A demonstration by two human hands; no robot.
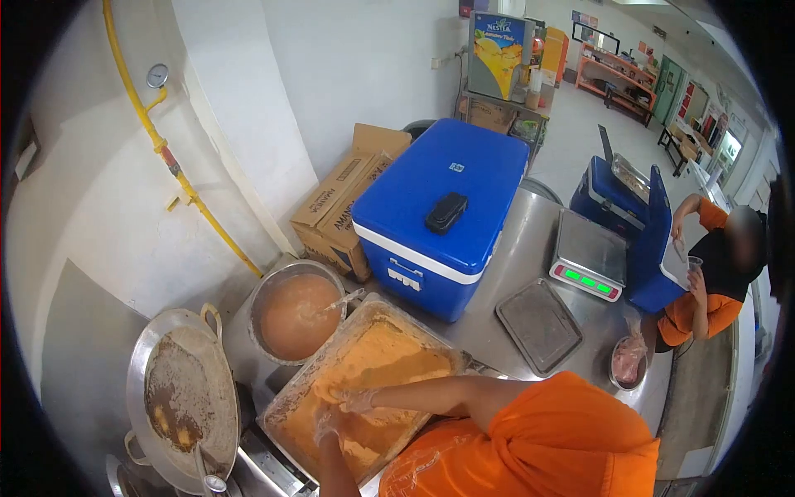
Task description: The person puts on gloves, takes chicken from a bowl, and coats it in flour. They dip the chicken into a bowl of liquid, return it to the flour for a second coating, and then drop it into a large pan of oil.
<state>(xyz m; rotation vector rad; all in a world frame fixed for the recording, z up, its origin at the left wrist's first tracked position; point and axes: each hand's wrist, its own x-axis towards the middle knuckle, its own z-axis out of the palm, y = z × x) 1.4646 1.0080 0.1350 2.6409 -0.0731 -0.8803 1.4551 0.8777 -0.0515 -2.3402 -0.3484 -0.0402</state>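
Observation:
Both of my hands wear clear plastic gloves and are down in a large tray (pixel 414 331) of orange breading powder. My right hand (pixel 358 401) touches the powder near the tray's middle, its fingers close to a powder-coated lump. Just below and to the left, my left hand (pixel 327 427) reaches in at the same lump; what its fingers hold, if anything, is too small to make out. Behind the tray stands a pot (pixel 300 313) of orange-pink batter with a utensil in it. At the left, a wide pan (pixel 186 398) of foamy oil holds a few frying pieces and a thermometer.
A big blue cooler (pixel 447 199) with a black case on its lid stands beyond the tray, beside a cardboard box (pixel 344 199). To the right are an empty metal tray (pixel 539 325), a scale (pixel 590 248), a bowl of meat (pixel 629 363) and a co-worker (pixel 712 265) by another cooler.

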